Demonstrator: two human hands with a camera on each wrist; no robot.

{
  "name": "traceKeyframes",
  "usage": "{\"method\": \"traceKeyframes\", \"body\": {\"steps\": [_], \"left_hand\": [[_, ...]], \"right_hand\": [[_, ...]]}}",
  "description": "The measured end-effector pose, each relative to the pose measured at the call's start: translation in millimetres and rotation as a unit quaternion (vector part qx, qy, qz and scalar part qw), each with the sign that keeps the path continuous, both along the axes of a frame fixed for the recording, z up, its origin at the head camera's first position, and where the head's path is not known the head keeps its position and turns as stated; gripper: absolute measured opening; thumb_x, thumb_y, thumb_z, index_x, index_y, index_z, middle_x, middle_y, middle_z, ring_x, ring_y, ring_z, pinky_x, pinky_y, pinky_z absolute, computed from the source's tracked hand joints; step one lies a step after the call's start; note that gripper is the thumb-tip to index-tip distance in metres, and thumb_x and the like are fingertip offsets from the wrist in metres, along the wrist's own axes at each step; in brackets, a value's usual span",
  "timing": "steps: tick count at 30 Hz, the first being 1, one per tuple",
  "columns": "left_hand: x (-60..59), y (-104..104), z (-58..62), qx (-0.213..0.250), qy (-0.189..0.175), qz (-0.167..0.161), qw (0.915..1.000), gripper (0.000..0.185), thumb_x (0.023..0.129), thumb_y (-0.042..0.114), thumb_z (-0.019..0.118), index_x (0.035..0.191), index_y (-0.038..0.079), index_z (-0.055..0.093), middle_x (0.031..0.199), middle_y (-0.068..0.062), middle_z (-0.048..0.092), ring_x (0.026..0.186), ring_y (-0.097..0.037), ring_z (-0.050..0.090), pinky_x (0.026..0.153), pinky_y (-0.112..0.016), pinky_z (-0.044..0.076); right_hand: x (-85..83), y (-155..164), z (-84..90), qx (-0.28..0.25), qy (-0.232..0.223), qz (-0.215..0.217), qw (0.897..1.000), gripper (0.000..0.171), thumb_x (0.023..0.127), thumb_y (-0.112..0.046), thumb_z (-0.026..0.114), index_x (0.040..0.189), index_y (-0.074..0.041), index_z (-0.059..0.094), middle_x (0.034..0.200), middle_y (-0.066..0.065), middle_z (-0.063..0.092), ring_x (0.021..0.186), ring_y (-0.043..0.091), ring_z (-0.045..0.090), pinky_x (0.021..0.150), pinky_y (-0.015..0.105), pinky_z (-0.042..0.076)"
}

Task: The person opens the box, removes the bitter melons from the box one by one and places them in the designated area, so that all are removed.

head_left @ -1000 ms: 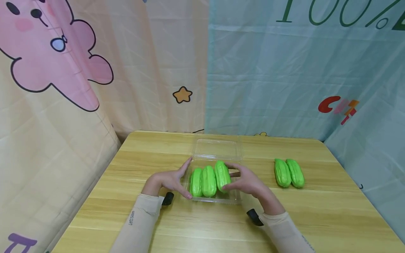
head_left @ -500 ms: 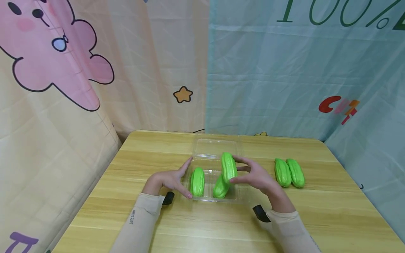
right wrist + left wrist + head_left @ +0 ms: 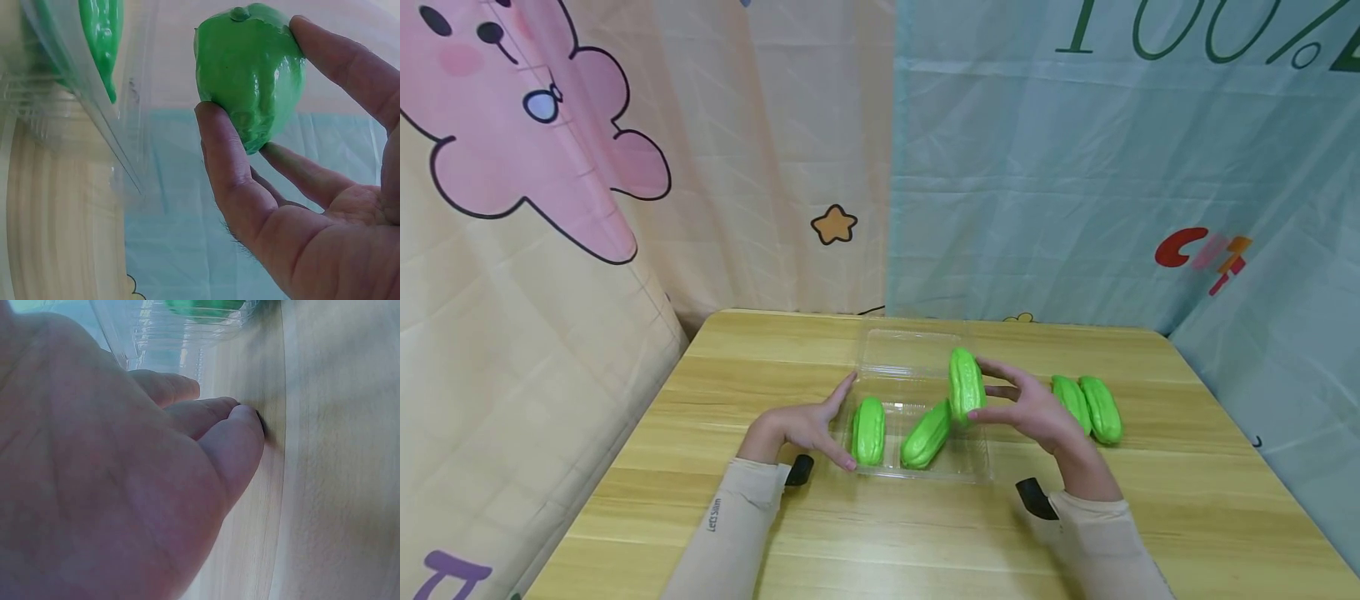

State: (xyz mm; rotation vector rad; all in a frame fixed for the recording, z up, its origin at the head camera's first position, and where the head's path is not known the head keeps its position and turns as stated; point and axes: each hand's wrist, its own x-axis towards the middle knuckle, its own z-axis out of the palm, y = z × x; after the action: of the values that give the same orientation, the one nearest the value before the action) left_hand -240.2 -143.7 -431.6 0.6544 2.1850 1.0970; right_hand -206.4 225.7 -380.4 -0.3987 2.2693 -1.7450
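A clear plastic clamshell box (image 3: pixel 973 467) lies open on the wooden table (image 3: pixel 925 533). Two green toy gourds lie inside it, one upright at the left (image 3: pixel 868 430) and one slanted in the middle (image 3: pixel 927 435). My right hand (image 3: pixel 1026 408) holds a third green gourd (image 3: pixel 966 386) (image 3: pixel 253 69) between thumb and fingers, lifted above the box's right side. My left hand (image 3: pixel 805 425) rests with straight fingers against the box's left wall, fingertips (image 3: pixel 244 422) on the table.
Two more green gourds (image 3: pixel 1093 407) lie side by side on the table right of the box, partly behind my right hand. The box's clear lid (image 3: pixel 910 350) lies flat behind it. Printed curtains hang close behind and beside the table.
My right hand has lifted the rightmost gourd out of the box and carried it up and rightwards. The middle gourd has tipped to a slant. The left hand stays still.
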Motion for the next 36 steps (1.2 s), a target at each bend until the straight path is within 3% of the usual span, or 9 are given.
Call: {"method": "traceKeyframes", "body": {"steps": [6,15,29,36], "left_hand": [[0.3,1,0.3,-0.002,0.004,-0.001,1.0000,0.145,0.074,0.031,0.092,0.156,0.024,-0.027,0.165,-0.016,-0.020,0.149,-0.043,-0.005,0.118,-0.059,0.010],[0.7,0,0.7,-0.004,0.007,-0.001,1.0000,0.145,0.074,0.031,0.092,0.156,0.023,-0.027,0.165,-0.016,-0.019,0.149,-0.042,-0.004,0.118,-0.058,0.011],[1.1,0,-0.3,-0.007,0.007,0.000,1.0000,0.145,0.074,0.033,0.092,0.157,0.024,-0.027,0.165,-0.016,-0.019,0.149,-0.042,-0.004,0.118,-0.058,0.011],[0.8,0,-1.0,-0.004,0.004,0.002,1.0000,0.146,0.072,0.033,0.093,0.157,0.026,-0.026,0.165,-0.014,-0.019,0.150,-0.041,-0.004,0.119,-0.057,0.010]], "right_hand": [[0.2,14,3.3,0.005,0.015,-0.009,1.000,0.089,0.085,-0.010,0.082,0.158,-0.007,0.031,0.161,0.020,0.027,0.140,0.046,0.034,0.095,0.046,0.051],[-2.8,32,2.6,-0.009,0.021,-0.010,1.000,0.090,0.086,-0.005,0.080,0.159,-0.003,0.026,0.161,0.024,0.023,0.141,0.049,0.030,0.090,0.035,0.054],[-4.2,50,2.4,0.038,0.006,-0.038,0.999,0.093,0.084,-0.003,0.081,0.158,0.000,0.025,0.161,0.026,0.021,0.140,0.050,0.033,0.085,0.034,0.056],[-5.3,56,0.1,0.077,0.004,-0.043,0.996,0.095,0.083,-0.004,0.082,0.158,0.003,0.023,0.159,0.030,0.023,0.138,0.052,0.034,0.090,0.037,0.053]]}}
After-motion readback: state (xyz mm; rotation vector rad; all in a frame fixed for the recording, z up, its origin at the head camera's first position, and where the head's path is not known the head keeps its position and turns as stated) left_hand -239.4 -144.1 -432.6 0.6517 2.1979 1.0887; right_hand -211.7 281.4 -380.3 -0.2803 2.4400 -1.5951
